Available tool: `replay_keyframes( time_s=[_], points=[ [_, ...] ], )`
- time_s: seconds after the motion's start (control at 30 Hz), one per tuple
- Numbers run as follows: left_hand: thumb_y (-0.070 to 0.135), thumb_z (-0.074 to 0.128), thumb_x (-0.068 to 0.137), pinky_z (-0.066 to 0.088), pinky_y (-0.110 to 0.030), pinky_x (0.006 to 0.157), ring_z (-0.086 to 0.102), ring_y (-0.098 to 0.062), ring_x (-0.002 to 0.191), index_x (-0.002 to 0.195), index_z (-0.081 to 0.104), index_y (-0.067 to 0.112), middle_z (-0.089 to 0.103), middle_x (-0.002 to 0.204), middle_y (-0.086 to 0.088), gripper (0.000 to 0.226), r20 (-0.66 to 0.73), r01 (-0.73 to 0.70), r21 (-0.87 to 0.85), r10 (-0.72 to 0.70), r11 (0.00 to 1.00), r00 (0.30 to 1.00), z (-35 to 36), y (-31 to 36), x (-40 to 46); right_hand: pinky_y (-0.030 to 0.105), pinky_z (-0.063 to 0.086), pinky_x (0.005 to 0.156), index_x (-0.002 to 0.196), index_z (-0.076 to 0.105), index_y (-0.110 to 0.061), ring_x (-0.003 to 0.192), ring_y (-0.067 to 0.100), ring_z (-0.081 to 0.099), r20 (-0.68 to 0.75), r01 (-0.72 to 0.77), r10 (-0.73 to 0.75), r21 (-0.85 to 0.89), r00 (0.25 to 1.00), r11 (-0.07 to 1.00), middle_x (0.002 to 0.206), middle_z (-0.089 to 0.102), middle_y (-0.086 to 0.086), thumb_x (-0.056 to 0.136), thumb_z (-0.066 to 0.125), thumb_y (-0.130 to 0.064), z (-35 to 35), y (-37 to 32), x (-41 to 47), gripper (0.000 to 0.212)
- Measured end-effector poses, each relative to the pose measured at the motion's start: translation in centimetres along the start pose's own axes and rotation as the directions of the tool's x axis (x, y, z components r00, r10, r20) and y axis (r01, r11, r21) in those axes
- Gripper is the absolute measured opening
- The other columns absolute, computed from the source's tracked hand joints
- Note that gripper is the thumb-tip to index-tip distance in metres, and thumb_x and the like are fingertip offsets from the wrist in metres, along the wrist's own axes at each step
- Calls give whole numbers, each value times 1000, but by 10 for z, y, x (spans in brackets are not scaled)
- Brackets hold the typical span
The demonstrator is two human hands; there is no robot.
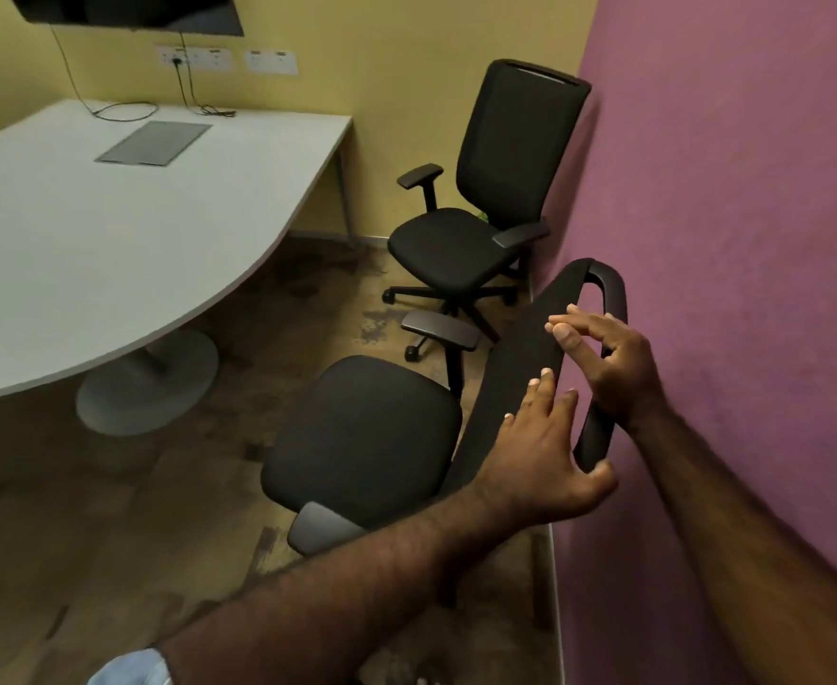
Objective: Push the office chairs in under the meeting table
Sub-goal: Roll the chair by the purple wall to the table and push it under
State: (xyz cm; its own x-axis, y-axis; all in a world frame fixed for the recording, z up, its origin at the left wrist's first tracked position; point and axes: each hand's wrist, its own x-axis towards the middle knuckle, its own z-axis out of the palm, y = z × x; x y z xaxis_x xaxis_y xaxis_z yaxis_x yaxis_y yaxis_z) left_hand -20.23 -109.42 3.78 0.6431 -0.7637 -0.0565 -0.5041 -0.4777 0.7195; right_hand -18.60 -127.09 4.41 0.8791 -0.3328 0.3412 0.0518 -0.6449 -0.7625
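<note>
Item: near chair (367,437), black, armrests, seat facing table (110,229). Loc: near right, backrest close to purple wall (727,239), well apart from table edge; not under yet.

Item: far chair (461,244), black, mesh back. Loc: far right corner, back close to wall, beside table's far end; also not under.

Item: table, white, curved edge, round pedestal base (147,383) at left. Grey flap and cables on top, far side.

Left hand (545,457): fingers spread over top of near chair's backrest, thumb hooked behind rim. Not clenched.

Right hand (604,348): fingers loosely spread, tips touching backrest top further along; whether it grips, can't tell.

Status (est.): getting hold before 1st push; nothing done.

Risks (est.):
- Castors swivel → chair veers off line.
- Armrests may be too high → knock table edge, stop short.
- Base may hit pedestal.
- Loose right-hand hold → backrest twists, chair spins.
- Far chair just beyond near one → wheels could tangle.
</note>
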Motion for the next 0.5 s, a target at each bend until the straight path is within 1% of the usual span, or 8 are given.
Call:
replay_keyframes(
  time_s=[0.07,0.17,0.27,0.3,0.4,0.43,0.5],
  points=[
    [50,64,95,20,-59,131,-8,-23,166,169,18,17,-7,180,-5,93,-7,12,-3,-12,1000,1000,-4,-2,0,56,30,129,124,80,-11,141,17,60,2,17,-17,0,1000,1000,136,75,3,102,58,-50,5,1,2,51],
    [50,65,95,22,-58,130,-6,-23,166,168,25,16,-6,180,-5,90,-21,27,-12,-27,1000,999,-10,-7,-3,55,28,131,126,80,-15,142,15,60,9,20,-20,4,1000,1000,139,74,1,100,55,-63,12,6,5,60],
    [50,68,94,26,-54,130,-2,-21,166,164,35,17,-4,180,-1,84,-25,64,-45,-65,997,998,-18,-15,-8,56,25,132,128,78,-23,143,18,59,17,5,-5,15,1000,1000,141,72,-1,100,55,-67,23,9,7,58],
    [51,69,93,29,-53,129,1,-20,166,162,39,18,-3,180,0,83,-21,89,-66,-91,994,996,-22,-18,-9,57,24,132,129,78,-25,142,15,59,19,7,-8,26,1000,1000,140,73,-6,100,55,-67,28,8,8,56],
    [55,70,90,40,-49,122,14,-22,164,155,48,21,1,179,4,77,-17,146,-68,-147,987,989,-35,-28,-12,56,20,133,127,76,-34,129,-10,57,41,27,-29,39,999,999,129,68,-26,101,52,-67,41,0,13,48],
    [56,70,89,43,-48,121,17,-22,164,153,50,22,3,179,4,75,-24,147,-57,-148,988,989,-38,-32,-14,56,19,133,127,75,-35,127,-11,58,52,27,-28,31,998,999,127,68,-27,101,52,-68,46,-4,15,48],
    [58,70,88,45,-48,119,21,-20,162,147,54,25,6,179,5,69,-37,141,-44,-142,989,989,-48,-41,-17,56,17,133,126,77,-33,127,-2,62,68,31,-32,11,997,999,127,74,-18,99,52,-67,57,-12,18,50]
  ],
)
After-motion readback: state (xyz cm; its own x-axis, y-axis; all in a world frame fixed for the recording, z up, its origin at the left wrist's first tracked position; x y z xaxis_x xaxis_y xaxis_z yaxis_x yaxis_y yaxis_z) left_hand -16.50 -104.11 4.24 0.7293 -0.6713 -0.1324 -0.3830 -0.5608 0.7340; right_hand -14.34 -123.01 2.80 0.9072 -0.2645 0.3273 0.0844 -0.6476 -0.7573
